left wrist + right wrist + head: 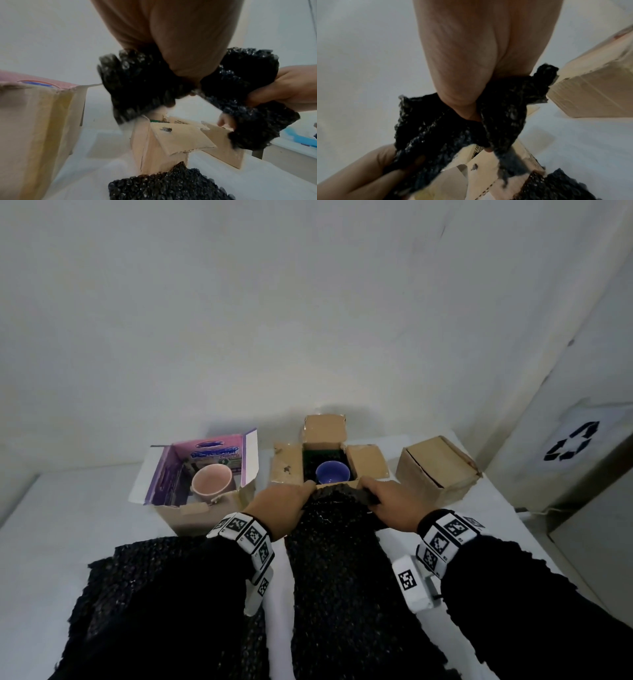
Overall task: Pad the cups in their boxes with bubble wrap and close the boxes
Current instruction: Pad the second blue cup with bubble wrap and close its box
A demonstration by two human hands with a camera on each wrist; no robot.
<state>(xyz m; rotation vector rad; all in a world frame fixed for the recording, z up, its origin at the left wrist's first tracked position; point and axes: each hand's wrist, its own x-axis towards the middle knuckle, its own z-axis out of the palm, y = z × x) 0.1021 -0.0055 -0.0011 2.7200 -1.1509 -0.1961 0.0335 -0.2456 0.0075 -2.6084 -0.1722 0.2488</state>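
Note:
A blue cup (332, 471) sits inside an open brown cardboard box (368, 461) with its flaps spread. Both hands hold the far edge of a black bubble wrap sheet (337, 546) just in front of that box. My left hand (286, 501) grips the sheet's left corner (137, 75), my right hand (388, 501) grips the right corner (503, 112). A pink cup (211, 483) stands in an open purple-lined box (205, 470) to the left. In the left wrist view the brown box (171, 139) lies just below the lifted sheet.
A closed brown box (436, 469) stands to the right on the white table (68, 508). A second black bubble wrap sheet (144, 594) lies at the near left. A white wall rises behind, and a bin with a recycling sign (570, 441) stands at far right.

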